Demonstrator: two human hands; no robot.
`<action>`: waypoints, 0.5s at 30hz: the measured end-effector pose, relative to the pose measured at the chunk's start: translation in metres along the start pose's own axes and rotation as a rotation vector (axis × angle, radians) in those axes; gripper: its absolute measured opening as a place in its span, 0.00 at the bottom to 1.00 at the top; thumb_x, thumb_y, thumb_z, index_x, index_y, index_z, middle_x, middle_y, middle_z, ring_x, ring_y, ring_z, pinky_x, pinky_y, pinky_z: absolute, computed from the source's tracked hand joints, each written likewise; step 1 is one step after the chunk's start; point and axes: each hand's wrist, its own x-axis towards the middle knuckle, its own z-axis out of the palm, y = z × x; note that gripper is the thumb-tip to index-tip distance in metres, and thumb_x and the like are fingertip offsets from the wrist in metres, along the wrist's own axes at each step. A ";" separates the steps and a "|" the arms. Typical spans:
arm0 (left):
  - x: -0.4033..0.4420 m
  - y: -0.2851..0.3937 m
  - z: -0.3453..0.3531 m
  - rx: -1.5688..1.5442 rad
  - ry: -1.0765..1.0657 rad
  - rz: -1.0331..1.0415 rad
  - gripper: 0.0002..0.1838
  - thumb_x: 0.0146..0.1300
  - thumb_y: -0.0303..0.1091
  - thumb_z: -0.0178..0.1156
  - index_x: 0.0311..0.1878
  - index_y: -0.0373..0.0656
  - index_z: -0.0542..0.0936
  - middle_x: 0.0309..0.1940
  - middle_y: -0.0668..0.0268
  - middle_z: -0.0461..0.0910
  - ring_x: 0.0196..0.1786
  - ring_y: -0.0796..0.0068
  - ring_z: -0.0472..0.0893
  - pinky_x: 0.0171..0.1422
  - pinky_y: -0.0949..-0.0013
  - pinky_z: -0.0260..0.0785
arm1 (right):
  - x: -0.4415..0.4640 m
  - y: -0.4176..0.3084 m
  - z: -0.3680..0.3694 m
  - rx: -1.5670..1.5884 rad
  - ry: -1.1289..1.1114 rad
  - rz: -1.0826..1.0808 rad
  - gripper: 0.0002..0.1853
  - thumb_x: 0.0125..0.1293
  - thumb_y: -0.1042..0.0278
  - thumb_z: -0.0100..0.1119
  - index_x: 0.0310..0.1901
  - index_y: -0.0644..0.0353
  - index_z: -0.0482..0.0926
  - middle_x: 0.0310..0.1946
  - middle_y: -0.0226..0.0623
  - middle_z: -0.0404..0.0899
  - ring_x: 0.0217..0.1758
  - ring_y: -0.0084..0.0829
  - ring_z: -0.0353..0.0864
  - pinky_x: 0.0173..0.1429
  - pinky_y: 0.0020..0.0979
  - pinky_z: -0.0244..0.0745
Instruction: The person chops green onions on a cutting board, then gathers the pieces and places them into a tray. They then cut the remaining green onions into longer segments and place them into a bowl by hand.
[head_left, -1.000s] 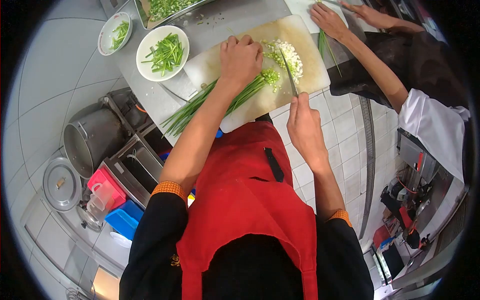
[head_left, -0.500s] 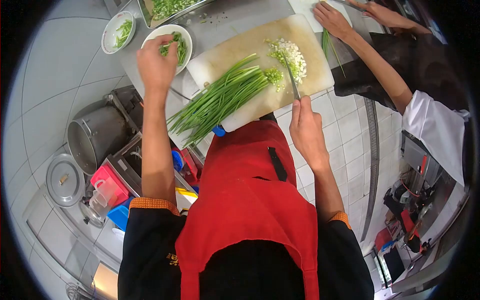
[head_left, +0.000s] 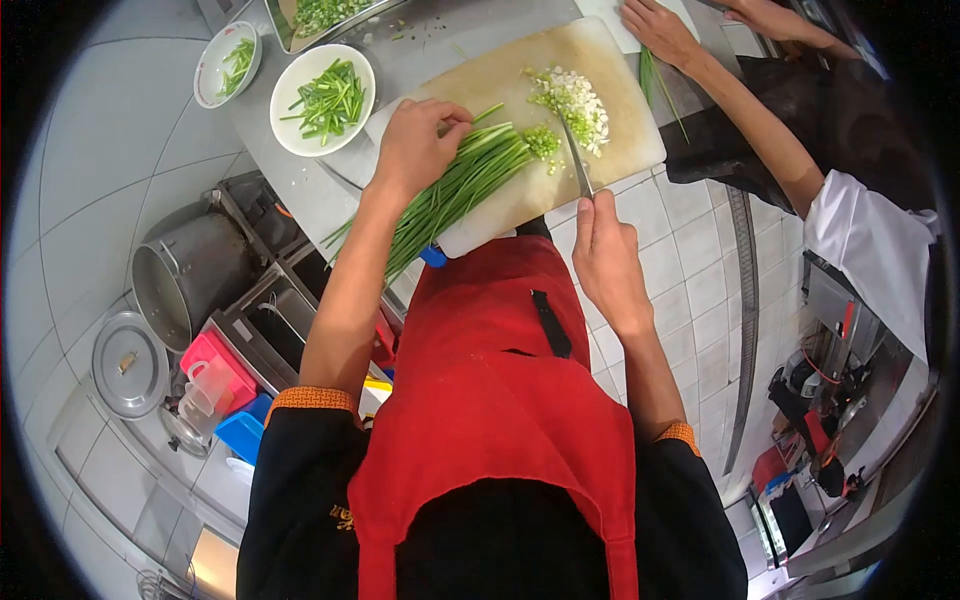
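Note:
A long bunch of green onions [head_left: 455, 195] lies across the near left part of the cutting board [head_left: 480, 80]. My left hand [head_left: 420, 145] is at the bunch's upper edge, its fingers curled in and closed around some stalks. In my right hand [head_left: 610, 250] is the handle of a knife [head_left: 577, 155]. Its blade rests on the board beside chopped green onion [head_left: 578, 105], white and pale green pieces. A small heap of chopped green [head_left: 542, 142] sits between the blade and the cut ends. Cut green lengths fill part of the white bowl [head_left: 283, 95].
A smaller bowl [head_left: 203, 80] and a metal tray [head_left: 290, 45] of chopped greens stand at the upper left. At the right, a co-worker's hand [head_left: 658, 32] rests on another white board. A large pot [head_left: 165, 290] sits lower left.
My left hand has moved right, from over the white bowl to the bunch of green onions. The greens in the bowl are now uncovered. My right hand and the knife have barely moved.

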 end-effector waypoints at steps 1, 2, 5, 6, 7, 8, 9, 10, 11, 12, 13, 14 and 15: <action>-0.002 0.001 -0.004 0.016 -0.014 0.012 0.08 0.59 0.32 0.67 0.41 0.42 0.87 0.35 0.60 0.86 0.39 0.59 0.80 0.49 0.61 0.71 | -0.001 0.000 0.000 0.017 -0.017 0.033 0.09 0.80 0.66 0.43 0.45 0.65 0.65 0.22 0.65 0.74 0.29 0.69 0.74 0.31 0.56 0.64; -0.003 0.002 -0.006 0.031 -0.028 0.025 0.08 0.59 0.31 0.67 0.41 0.42 0.87 0.35 0.60 0.86 0.40 0.58 0.80 0.50 0.61 0.71 | -0.001 -0.001 0.000 0.020 -0.013 0.035 0.09 0.80 0.66 0.43 0.45 0.65 0.65 0.22 0.65 0.74 0.29 0.69 0.74 0.31 0.56 0.64; -0.006 0.002 -0.007 -0.026 -0.094 0.014 0.07 0.60 0.29 0.66 0.40 0.42 0.87 0.35 0.60 0.85 0.42 0.57 0.79 0.50 0.60 0.71 | -0.001 -0.002 -0.001 0.027 -0.025 0.027 0.10 0.80 0.66 0.43 0.45 0.65 0.65 0.23 0.66 0.74 0.30 0.69 0.75 0.31 0.56 0.65; -0.006 0.002 -0.007 -0.025 -0.094 0.017 0.07 0.60 0.29 0.66 0.40 0.42 0.87 0.35 0.60 0.85 0.42 0.57 0.79 0.50 0.60 0.71 | 0.000 0.000 0.001 0.029 -0.028 0.011 0.10 0.80 0.66 0.44 0.45 0.65 0.65 0.22 0.65 0.74 0.31 0.69 0.75 0.31 0.56 0.65; -0.007 0.002 -0.007 -0.064 -0.098 0.024 0.06 0.60 0.29 0.66 0.40 0.41 0.87 0.36 0.59 0.85 0.43 0.57 0.79 0.51 0.60 0.71 | 0.000 0.003 0.003 0.031 -0.031 -0.003 0.10 0.80 0.66 0.44 0.45 0.65 0.65 0.22 0.65 0.75 0.31 0.69 0.75 0.31 0.57 0.65; -0.007 0.003 -0.006 -0.104 -0.103 0.030 0.06 0.61 0.28 0.65 0.40 0.41 0.87 0.36 0.59 0.84 0.43 0.57 0.79 0.52 0.59 0.72 | 0.001 0.005 0.006 0.030 -0.031 -0.002 0.10 0.80 0.66 0.44 0.45 0.65 0.65 0.22 0.65 0.75 0.31 0.69 0.75 0.31 0.57 0.65; -0.009 0.003 -0.005 -0.106 -0.104 0.031 0.06 0.61 0.28 0.65 0.40 0.41 0.87 0.36 0.59 0.84 0.43 0.57 0.79 0.52 0.59 0.72 | 0.002 0.008 0.011 -0.002 -0.044 -0.025 0.10 0.79 0.66 0.44 0.44 0.65 0.65 0.21 0.64 0.75 0.29 0.68 0.76 0.31 0.59 0.67; -0.011 0.004 -0.003 -0.128 -0.084 0.038 0.07 0.60 0.30 0.67 0.41 0.40 0.86 0.38 0.58 0.84 0.45 0.57 0.79 0.54 0.58 0.71 | 0.005 0.011 0.016 -0.033 -0.058 -0.049 0.10 0.78 0.66 0.44 0.43 0.65 0.65 0.20 0.63 0.76 0.27 0.68 0.77 0.31 0.61 0.70; -0.013 0.005 -0.002 -0.151 -0.064 0.043 0.09 0.60 0.32 0.68 0.42 0.40 0.85 0.39 0.58 0.83 0.47 0.56 0.79 0.55 0.58 0.71 | 0.008 0.014 0.021 -0.033 -0.058 -0.048 0.10 0.78 0.66 0.44 0.43 0.65 0.65 0.20 0.63 0.76 0.27 0.68 0.77 0.31 0.61 0.70; -0.017 0.008 0.001 -0.151 -0.067 0.042 0.09 0.60 0.32 0.68 0.42 0.40 0.85 0.39 0.58 0.83 0.47 0.56 0.79 0.55 0.58 0.71 | 0.011 0.017 0.027 -0.066 -0.056 -0.063 0.11 0.78 0.65 0.44 0.43 0.65 0.65 0.21 0.63 0.77 0.27 0.68 0.78 0.32 0.61 0.71; -0.022 0.012 0.004 -0.093 0.001 0.084 0.12 0.59 0.34 0.69 0.44 0.40 0.84 0.43 0.57 0.82 0.50 0.55 0.79 0.57 0.57 0.71 | 0.014 0.019 0.032 -0.099 -0.054 -0.078 0.11 0.79 0.64 0.43 0.43 0.65 0.65 0.21 0.64 0.77 0.28 0.68 0.78 0.33 0.62 0.73; -0.028 0.018 0.007 -0.034 0.068 0.126 0.15 0.58 0.36 0.71 0.46 0.40 0.83 0.47 0.56 0.81 0.52 0.53 0.78 0.59 0.57 0.71 | 0.017 0.019 0.035 -0.098 -0.055 -0.074 0.11 0.79 0.64 0.43 0.43 0.65 0.65 0.21 0.64 0.77 0.28 0.68 0.78 0.33 0.62 0.73; -0.033 0.026 0.010 -0.034 0.066 0.126 0.15 0.58 0.36 0.71 0.46 0.40 0.83 0.47 0.56 0.81 0.52 0.53 0.78 0.59 0.57 0.71 | 0.020 0.019 0.038 -0.114 -0.063 -0.069 0.11 0.78 0.63 0.43 0.43 0.64 0.65 0.22 0.64 0.78 0.28 0.68 0.79 0.33 0.62 0.73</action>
